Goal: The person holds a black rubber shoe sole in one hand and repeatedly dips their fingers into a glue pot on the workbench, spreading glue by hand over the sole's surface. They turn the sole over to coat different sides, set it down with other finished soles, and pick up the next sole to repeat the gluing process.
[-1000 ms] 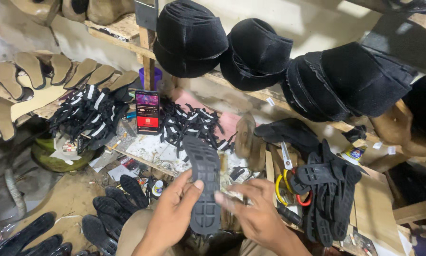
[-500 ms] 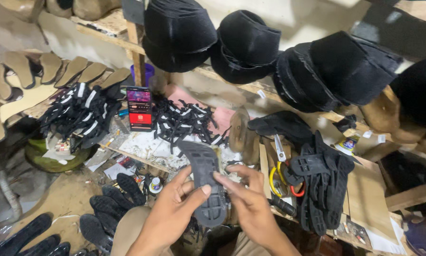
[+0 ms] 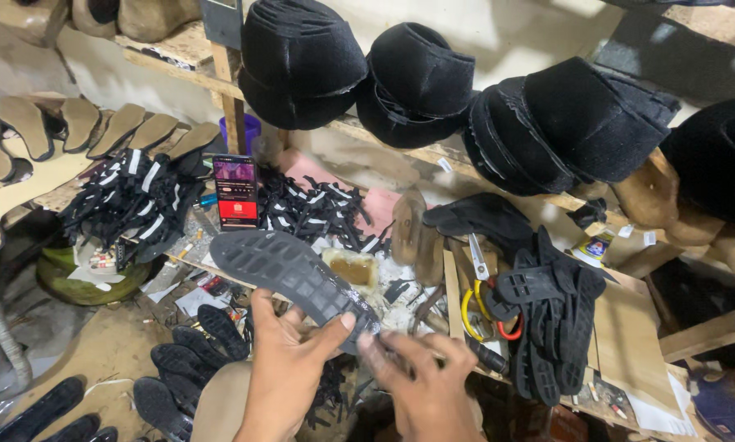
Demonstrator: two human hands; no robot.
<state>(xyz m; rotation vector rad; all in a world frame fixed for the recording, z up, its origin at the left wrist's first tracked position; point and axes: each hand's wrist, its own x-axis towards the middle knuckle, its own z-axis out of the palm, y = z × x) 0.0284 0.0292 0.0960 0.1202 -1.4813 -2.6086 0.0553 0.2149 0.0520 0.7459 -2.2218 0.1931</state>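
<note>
A black rubber shoe sole [image 3: 289, 274] with a studded tread lies tilted, its toe pointing up-left. My left hand [image 3: 285, 368] grips it from below near the heel, thumb on the tread. My right hand [image 3: 420, 385] touches the heel end with its fingertips. Behind the sole sits a small open tin of yellowish glue [image 3: 352, 268] on a cluttered wooden bench [image 3: 621, 344].
A lit phone [image 3: 236, 192] stands propped on the bench. Black strap bundles [image 3: 130, 209] lie left and centre. A stack of black soles [image 3: 551, 323] and yellow-handled scissors [image 3: 475, 299] lie right. Rolls of black material [image 3: 302, 61] fill the shelf. More soles [image 3: 179, 368] lie on the floor.
The sole has swung from pointing straight up to lying tilted toward the upper left. Both hands have shifted down to its heel end.
</note>
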